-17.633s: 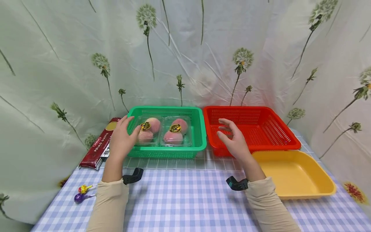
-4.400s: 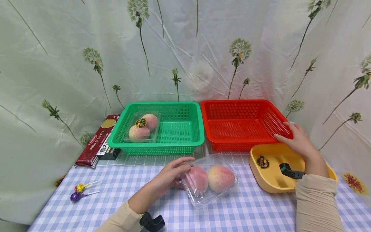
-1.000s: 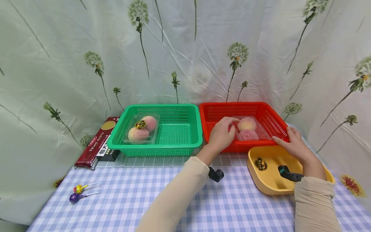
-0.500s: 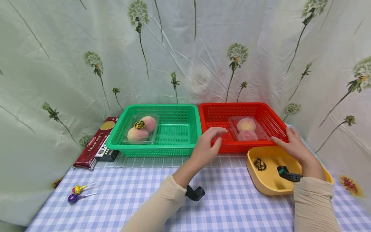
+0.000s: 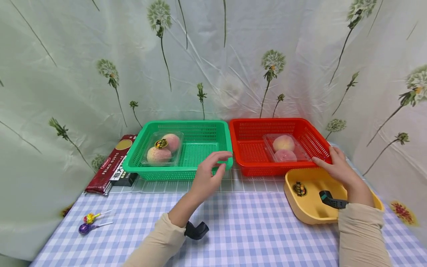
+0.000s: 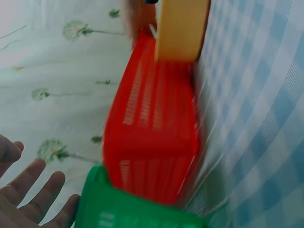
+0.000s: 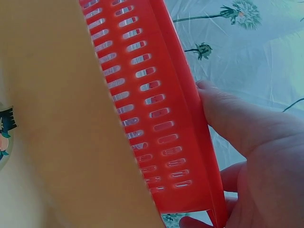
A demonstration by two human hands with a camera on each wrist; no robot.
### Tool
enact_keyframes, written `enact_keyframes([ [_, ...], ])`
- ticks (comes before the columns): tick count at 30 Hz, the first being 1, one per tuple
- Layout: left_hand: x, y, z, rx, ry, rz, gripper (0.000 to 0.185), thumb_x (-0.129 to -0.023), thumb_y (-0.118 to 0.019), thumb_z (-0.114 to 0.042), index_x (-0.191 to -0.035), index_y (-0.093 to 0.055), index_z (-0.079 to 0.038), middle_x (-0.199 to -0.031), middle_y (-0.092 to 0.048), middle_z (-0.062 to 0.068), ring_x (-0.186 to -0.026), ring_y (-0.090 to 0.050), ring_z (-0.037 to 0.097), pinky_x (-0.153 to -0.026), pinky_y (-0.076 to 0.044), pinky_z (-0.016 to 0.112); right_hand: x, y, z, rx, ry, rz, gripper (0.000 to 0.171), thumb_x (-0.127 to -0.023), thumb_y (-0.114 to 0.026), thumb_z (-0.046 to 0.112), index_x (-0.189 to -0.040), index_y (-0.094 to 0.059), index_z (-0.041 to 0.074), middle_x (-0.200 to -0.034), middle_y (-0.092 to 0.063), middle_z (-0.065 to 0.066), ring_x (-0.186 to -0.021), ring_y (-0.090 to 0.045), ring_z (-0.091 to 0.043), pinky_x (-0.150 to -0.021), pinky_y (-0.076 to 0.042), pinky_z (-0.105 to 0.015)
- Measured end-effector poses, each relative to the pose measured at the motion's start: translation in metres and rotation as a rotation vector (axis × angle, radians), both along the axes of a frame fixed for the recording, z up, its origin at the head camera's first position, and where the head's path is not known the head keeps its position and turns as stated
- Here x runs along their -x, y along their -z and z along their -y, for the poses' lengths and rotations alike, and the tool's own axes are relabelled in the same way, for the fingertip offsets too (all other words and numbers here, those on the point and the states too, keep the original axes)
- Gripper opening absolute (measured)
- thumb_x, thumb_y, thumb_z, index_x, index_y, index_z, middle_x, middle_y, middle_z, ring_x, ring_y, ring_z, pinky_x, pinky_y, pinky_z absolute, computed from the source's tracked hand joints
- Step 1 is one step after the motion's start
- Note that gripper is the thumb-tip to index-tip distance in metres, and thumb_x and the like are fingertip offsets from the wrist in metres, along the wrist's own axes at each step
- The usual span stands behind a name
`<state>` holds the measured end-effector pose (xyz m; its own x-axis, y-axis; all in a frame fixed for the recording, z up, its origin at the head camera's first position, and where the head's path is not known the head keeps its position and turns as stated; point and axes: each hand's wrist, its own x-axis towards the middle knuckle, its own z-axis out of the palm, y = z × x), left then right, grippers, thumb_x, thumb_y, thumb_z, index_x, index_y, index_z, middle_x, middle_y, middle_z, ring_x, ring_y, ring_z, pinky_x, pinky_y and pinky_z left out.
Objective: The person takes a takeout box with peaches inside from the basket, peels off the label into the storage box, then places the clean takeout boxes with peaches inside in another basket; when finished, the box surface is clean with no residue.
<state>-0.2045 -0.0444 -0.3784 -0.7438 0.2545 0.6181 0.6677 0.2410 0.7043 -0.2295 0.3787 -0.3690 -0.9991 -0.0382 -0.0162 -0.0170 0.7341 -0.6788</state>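
The right hand (image 5: 337, 168) rests on the near right corner of the red basket (image 5: 250, 163), thumb and fingers curled over its rim, a clenched grip on the plastic. Inside that basket, toward 1 o'clock, lies a clear pack of peaches (image 5: 283, 148). The left hand (image 5: 208, 176) hovers above the bench (image 5: 250, 237), its grip released and fingers loosely spread, just in front of the green basket (image 5: 186, 172), whose own peach pack (image 5: 162, 149) sits at 10 o'clock. A yellow tray (image 5: 300, 207) lies tilted at 4 o'clock.
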Motion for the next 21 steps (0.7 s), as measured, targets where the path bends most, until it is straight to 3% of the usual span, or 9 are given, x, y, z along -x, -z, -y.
enact_keyframes([
  [3, 0.003, -0.007, 0.014, 0.005, -0.023, 0.050, 0.030, -0.099, -0.054, -0.002, -0.125, -0.066, -0.010, -0.128, -0.067, 0.004, -0.116, -0.066, 0.023, -0.094, -0.056, 0.044, 0.000, 0.001, -0.001, 0.004, -0.003, 0.006, 0.092, -0.102, -0.045, 0.047, -0.155, 0.005, -0.008, -0.157, 0.006, -0.039, -0.133, -0.013, -0.058, -0.097, -0.040, -0.064],
  [10, 0.010, -0.026, 0.056, 0.082, -0.066, 0.281, 0.031, -0.103, -0.054, -0.016, -0.132, -0.062, -0.015, -0.136, -0.063, 0.005, -0.123, -0.062, 0.025, -0.103, -0.050, 0.051, 0.000, 0.001, -0.001, 0.005, -0.008, -0.009, 0.089, -0.102, -0.046, 0.046, -0.156, 0.001, -0.008, -0.156, 0.006, -0.040, -0.133, -0.012, -0.059, -0.096, -0.039, -0.066],
  [13, 0.015, -0.031, 0.075, 0.125, -0.126, 0.288, 0.032, -0.104, -0.052, -0.019, -0.135, -0.060, -0.015, -0.140, -0.060, 0.007, -0.128, -0.058, 0.029, -0.104, -0.047, 0.054, 0.000, 0.001, 0.000, 0.005, -0.007, -0.016, 0.088, -0.102, -0.047, 0.045, -0.156, -0.001, -0.008, -0.156, 0.005, -0.040, -0.132, -0.013, -0.059, -0.095, -0.040, -0.064],
  [18, 0.023, -0.033, 0.105, 0.162, -0.318, 0.240, 0.033, -0.105, -0.051, -0.022, -0.136, -0.060, -0.013, -0.139, -0.058, 0.010, -0.128, -0.057, 0.034, -0.104, -0.047, 0.056, 0.000, 0.000, 0.000, 0.001, -0.004, -0.021, 0.088, -0.102, -0.047, 0.044, -0.156, -0.002, -0.008, -0.157, 0.004, -0.040, -0.132, -0.015, -0.059, -0.095, -0.041, -0.064],
  [21, 0.028, -0.032, 0.122, 0.139, -0.412, 0.242, 0.033, -0.105, -0.051, -0.023, -0.134, -0.061, -0.012, -0.137, -0.060, 0.014, -0.121, -0.061, 0.036, -0.096, -0.052, 0.054, 0.001, 0.000, 0.000, 0.009, -0.003, -0.017, 0.088, -0.102, -0.047, 0.044, -0.156, 0.000, -0.007, -0.157, 0.006, -0.039, -0.133, -0.013, -0.059, -0.097, -0.039, -0.067],
])
